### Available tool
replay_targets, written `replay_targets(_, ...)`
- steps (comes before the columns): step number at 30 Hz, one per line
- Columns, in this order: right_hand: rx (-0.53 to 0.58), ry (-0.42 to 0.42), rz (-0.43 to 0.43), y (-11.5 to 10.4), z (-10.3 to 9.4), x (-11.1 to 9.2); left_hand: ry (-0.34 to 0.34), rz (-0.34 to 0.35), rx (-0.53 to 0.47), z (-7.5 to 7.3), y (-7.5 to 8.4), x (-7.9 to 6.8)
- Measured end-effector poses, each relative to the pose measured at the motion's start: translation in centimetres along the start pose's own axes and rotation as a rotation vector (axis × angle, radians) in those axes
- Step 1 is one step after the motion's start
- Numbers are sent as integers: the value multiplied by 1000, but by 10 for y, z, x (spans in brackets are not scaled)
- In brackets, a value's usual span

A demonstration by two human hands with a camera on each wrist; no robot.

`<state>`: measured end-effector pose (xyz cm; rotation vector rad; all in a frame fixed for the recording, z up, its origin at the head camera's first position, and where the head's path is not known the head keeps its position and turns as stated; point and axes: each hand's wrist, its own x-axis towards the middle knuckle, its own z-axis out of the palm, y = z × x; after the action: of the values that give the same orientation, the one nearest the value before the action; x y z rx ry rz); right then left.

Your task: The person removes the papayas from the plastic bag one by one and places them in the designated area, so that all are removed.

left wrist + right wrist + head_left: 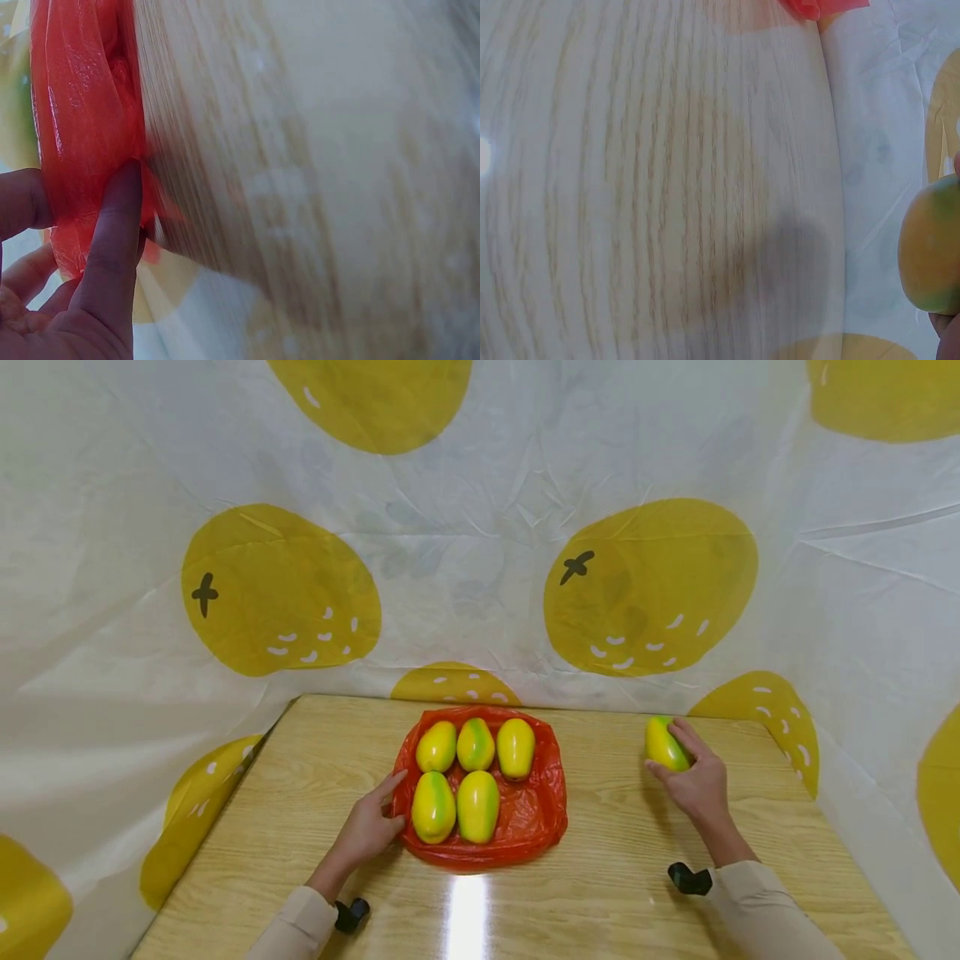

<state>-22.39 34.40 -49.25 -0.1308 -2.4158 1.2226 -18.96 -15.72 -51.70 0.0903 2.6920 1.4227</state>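
Note:
A red plastic bag (522, 814) lies spread on the table with a bunched rim, holding several yellow-green mangoes (477, 806) in two rows. At its left side my left hand (367, 828) holds the edge. In the left wrist view the red plastic (86, 112) passes between the thumb and fingers of that hand (82, 292). Well to the right, my right hand (699, 783) grips another mango (663, 745) between thumb and fingers, near the back of the table. The right wrist view shows part of this mango (932, 247) at its right edge; most of the hand is outside that view.
The wooden table (600, 893) has a back edge against a white cloth (465, 593) printed with large yellow fruit. The cloth also hangs along both sides. Bare wood lies between the bag and my right hand. Dark wrist devices (690, 878) sit below both hands.

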Motion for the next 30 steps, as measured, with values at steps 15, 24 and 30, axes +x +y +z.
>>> replay_targets(15, -7, -4, 30, 10, -11, 4, -11, -18, 0, 0, 0, 1)
replay_targets(24, -12, -13, 50, 15, -15, 4, -9, -13, 23, -2, 0, -1)
replay_targets(30, -36, -35, 77, 19, -22, 5, -5, 16, 15, -2, 0, -1)
